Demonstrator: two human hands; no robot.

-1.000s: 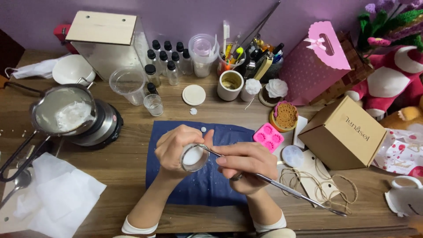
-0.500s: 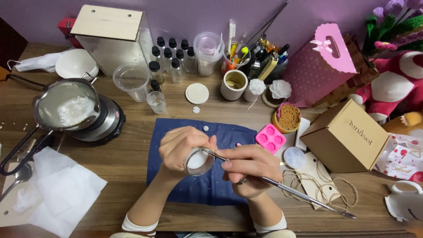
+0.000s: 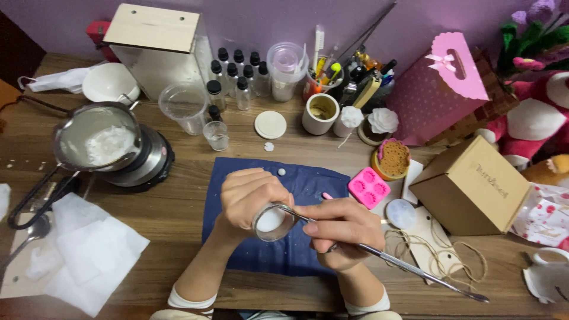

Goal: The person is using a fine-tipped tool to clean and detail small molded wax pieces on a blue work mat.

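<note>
My left hand (image 3: 249, 198) grips a small clear glass jar (image 3: 273, 221) filled with white wax, tilted so its mouth faces me. My right hand (image 3: 342, 228) holds a long thin metal tool (image 3: 409, 271); its tip rests at the jar's rim, and its other end points to the lower right. Both hands hover over a dark blue mat (image 3: 296, 237) on the wooden table (image 3: 178, 213).
A metal pot of white wax (image 3: 98, 139) sits on a small burner at left, white paper (image 3: 89, 255) below it. Small bottles (image 3: 234, 74), plastic cups (image 3: 185, 106), a pink mould (image 3: 368, 188), twine (image 3: 427, 261), a cardboard box (image 3: 474, 186) and a pink bag (image 3: 444, 89) surround the mat.
The hands and jar have stayed in nearly the same place over the mat. The tool's tip has shifted slightly along the jar's rim.
</note>
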